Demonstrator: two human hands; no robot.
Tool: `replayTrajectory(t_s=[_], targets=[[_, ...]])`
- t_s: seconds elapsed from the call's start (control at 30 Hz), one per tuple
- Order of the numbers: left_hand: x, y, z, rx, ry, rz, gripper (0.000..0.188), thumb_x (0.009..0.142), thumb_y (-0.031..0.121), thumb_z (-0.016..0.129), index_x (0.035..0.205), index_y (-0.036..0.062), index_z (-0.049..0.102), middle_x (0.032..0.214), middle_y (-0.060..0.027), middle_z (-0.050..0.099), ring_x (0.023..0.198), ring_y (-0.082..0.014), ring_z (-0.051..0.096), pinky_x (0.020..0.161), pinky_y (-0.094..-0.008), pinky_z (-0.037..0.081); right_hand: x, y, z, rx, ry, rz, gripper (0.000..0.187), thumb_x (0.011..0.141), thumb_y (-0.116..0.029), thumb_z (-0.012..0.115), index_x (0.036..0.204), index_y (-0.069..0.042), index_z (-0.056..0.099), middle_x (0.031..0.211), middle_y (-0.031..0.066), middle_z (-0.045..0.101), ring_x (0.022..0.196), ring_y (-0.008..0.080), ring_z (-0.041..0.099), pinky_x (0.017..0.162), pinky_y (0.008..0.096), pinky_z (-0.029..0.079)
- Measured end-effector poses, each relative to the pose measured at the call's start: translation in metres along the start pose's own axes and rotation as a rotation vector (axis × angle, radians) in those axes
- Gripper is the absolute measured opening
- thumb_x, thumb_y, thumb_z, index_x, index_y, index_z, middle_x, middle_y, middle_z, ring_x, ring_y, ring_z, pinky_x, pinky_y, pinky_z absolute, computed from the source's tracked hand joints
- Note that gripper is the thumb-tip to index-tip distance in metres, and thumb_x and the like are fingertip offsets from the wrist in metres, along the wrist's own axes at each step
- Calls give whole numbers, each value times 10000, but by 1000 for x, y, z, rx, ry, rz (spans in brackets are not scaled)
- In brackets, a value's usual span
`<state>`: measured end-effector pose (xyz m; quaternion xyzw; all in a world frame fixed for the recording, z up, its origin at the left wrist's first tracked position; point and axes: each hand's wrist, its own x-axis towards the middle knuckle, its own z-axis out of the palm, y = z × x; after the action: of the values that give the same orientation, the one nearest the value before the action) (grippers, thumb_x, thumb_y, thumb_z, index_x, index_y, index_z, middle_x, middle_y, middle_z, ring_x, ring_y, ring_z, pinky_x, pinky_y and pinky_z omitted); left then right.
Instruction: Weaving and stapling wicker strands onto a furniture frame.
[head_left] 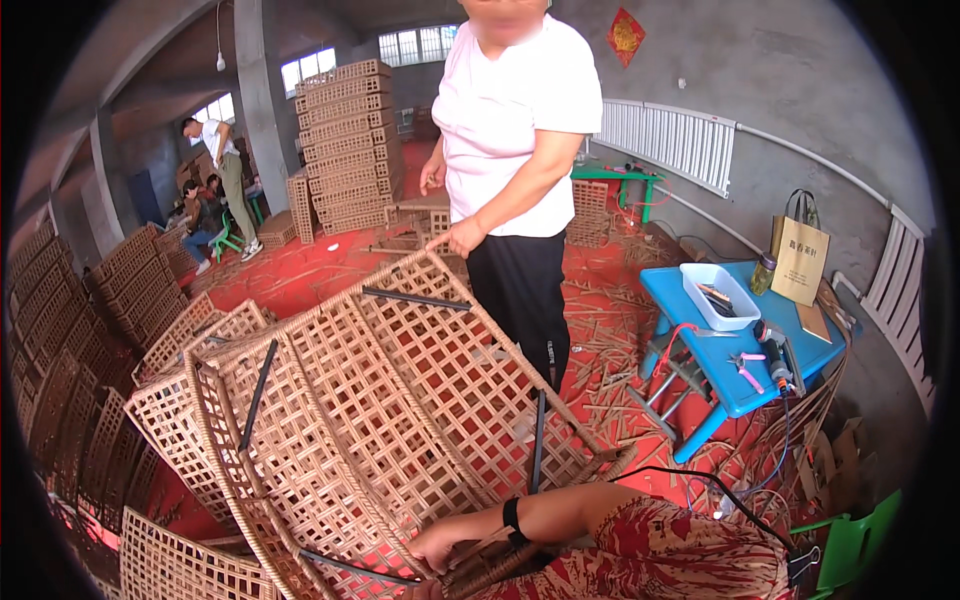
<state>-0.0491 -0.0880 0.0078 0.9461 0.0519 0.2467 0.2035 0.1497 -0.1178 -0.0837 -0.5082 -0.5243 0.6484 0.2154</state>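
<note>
1. Wicker lattice basket (390,400) is leaning at a tilt just beyond the person's right hand (440,545), its rims spreading up and away from that hand.
2. That right hand, a black wristband (513,520) behind it, is bending its fingers at the basket's near end – whether they are pinching a strand or only pressing on the weave, I cannot tell.
3. Just below it, the left hand (425,591) is showing only in part at the lower edge; its grip I cannot tell either.
4. Well beyond both hands, a co-worker's hand (465,238) is holding the basket's upper corner.
5. Black strips are slanting across the lattice: a near strip (360,567) to the right hand's left, a far strip (415,298) well above it.
6. To that hand's right, well apart, a blue table (728,392) is bearing a plastic tub (737,322) and pink-handled pliers (748,372).
7. My judgement: the pair are steadying and positioning the basket, perhaps for work at its near end – the next move is calling for a sure hold on the near rim, matched with the co-worker's.
</note>
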Motion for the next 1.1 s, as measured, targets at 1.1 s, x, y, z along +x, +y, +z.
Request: replayTrajectory(t_s=[1.1], targets=[[-7,-1,-14,-11,15,-4,123,750,143,704,853,110,646,649,-60,580,562,-250,582,523,-363,476,-23,-51,5,-203,68,143,340,582,12,704,918,-35,673,762,85,652,667,186,611,557,344,482]])
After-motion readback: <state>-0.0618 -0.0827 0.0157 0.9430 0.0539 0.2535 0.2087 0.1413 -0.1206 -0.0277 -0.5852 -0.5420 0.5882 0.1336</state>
